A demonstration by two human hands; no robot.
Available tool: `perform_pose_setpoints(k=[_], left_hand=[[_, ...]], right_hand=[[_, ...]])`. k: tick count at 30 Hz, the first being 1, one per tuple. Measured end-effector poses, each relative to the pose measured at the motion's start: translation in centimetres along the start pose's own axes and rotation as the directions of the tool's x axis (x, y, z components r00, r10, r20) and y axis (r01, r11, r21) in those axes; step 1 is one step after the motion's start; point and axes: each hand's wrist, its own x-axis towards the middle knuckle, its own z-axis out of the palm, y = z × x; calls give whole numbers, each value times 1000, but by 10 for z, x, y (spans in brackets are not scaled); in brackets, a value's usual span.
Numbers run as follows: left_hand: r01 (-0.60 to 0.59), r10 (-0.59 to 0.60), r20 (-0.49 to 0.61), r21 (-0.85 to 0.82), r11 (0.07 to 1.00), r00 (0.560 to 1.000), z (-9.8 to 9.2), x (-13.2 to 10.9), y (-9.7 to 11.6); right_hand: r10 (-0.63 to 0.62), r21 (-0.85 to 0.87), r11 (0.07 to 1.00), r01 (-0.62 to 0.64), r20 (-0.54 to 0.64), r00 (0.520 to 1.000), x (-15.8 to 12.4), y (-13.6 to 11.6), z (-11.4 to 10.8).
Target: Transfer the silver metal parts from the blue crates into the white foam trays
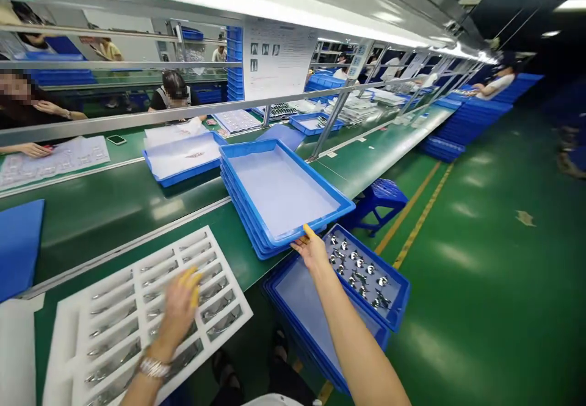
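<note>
My right hand (311,248) grips the near corner of the top blue plastic tray (320,218), thumb over the rim and fingers under it. A pale sheet lines this tray, which sits on a stack of similar trays at the bench edge. My left hand (180,299), smeared by motion, is over a white foam tray (68,317) on the bench; whether its fingers hold anything cannot be made out. Shiny metal parts (220,305) lie in several of the foam slots. Yellow coverings show on some fingertips of both hands.
Below on the right, a blue tray (403,299) of shiny metal parts rests on stacked trays (297,296). A blue stool (384,201) stands beyond. Another lined tray (183,177) sits across the bench, below a metal rail (210,110). Co-workers sit on the far side.
</note>
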Motion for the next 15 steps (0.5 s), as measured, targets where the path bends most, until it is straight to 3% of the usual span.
perform_pose_setpoints(k=[2,4,6,9,12,15], left_hand=[[-111,115,119,-32,993,986,42,50,54],[-184,189,207,-42,982,960,81,82,94],[-186,184,248,-15,982,951,110,100,117],[-131,114,271,46,990,956,132,110,129],[-107,83,274,73,992,958,137,113,128],[-107,85,272,67,992,958,136,113,126]], right_hand=[[-16,55,998,15,6,1000,1,3,12],[-16,103,995,15,2,1000,3,0,22],[-20,148,989,20,-5,1000,7,-12,30],[-56,212,975,61,-31,998,15,-45,29],[-73,250,964,89,-72,995,21,-81,-15],[-141,158,975,157,-112,984,18,-94,-113]])
